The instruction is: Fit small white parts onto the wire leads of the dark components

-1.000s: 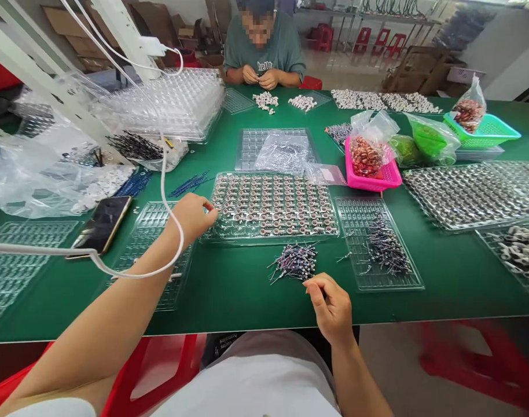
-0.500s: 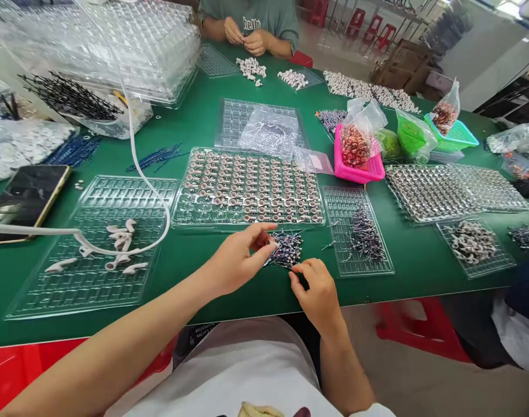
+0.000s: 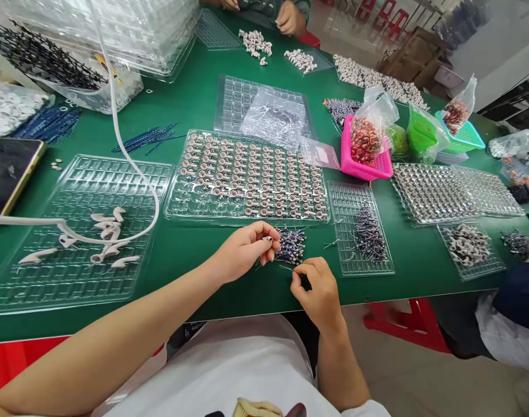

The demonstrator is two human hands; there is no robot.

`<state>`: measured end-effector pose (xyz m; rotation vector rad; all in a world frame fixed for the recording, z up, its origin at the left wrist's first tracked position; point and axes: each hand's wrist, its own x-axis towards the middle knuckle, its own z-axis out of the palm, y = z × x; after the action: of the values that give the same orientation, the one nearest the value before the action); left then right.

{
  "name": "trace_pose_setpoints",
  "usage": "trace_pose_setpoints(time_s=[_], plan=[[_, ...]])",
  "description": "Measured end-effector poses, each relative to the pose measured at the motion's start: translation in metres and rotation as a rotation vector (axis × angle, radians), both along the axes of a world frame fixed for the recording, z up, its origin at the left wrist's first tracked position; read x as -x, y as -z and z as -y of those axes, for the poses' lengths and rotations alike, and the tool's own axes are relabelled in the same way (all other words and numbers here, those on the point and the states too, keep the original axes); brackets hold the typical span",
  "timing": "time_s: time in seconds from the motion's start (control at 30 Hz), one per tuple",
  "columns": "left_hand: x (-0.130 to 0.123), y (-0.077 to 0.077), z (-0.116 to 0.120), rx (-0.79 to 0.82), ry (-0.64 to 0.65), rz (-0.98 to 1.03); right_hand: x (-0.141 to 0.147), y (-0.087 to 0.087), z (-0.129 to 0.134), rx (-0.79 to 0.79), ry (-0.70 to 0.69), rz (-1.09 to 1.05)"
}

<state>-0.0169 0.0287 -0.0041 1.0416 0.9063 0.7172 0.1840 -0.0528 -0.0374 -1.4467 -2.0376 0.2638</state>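
My left hand [image 3: 242, 252] is closed, thumb against curled fingers. A tiny dark spot shows at its thumb tip, but what it holds is too small to make out. Just to the right, my right hand [image 3: 319, 286] pinches a thin wire lead [image 3: 286, 267] between thumb and forefinger. Behind and between both hands lies a heap of small dark-and-white parts with wire leads [image 3: 291, 246]. Beyond it stands a clear blister tray [image 3: 190, 205], many of its pockets filled with round-ended pale pieces; some pockets at the lower left are bare.
At left, a clear tray [image 3: 73, 174] bears curved white pieces [image 3: 110, 231] under a white cable [image 3: 149, 194]. Another tray [image 3: 342, 200] with leaded parts lies at right, near a pink basket [image 3: 368, 171]. Co-workers' hands [image 3: 290, 18] show across the table and at the right edge.
My left hand's fingers have closed further, and its thumb has turned. My right hand stays low beside the heap, now with a thin wire lead visible at its fingertips. The view has shifted slightly.
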Motion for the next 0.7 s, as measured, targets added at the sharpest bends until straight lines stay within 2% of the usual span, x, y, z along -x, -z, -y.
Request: trace_pose_setpoints(time_s=[0.1, 0.23, 0.53, 0.7], plan=[[0.001, 0.0, 0.003, 0.017, 0.055, -0.008, 0.001, -0.001, 0.001, -0.015, -0.01, -0.033], [0.003, -0.002, 0.007, -0.082, 0.135, -0.107, 0.004, -0.002, 0.002, -0.065, -0.04, -0.132], [0.005, -0.019, 0.008, -0.124, 0.318, -0.3, 0.01, -0.006, 0.0, -0.23, -0.113, -0.222], [0.003, -0.017, 0.009, -0.125, 0.398, -0.265, 0.011, -0.004, 0.001, -0.268, -0.106, -0.263]])
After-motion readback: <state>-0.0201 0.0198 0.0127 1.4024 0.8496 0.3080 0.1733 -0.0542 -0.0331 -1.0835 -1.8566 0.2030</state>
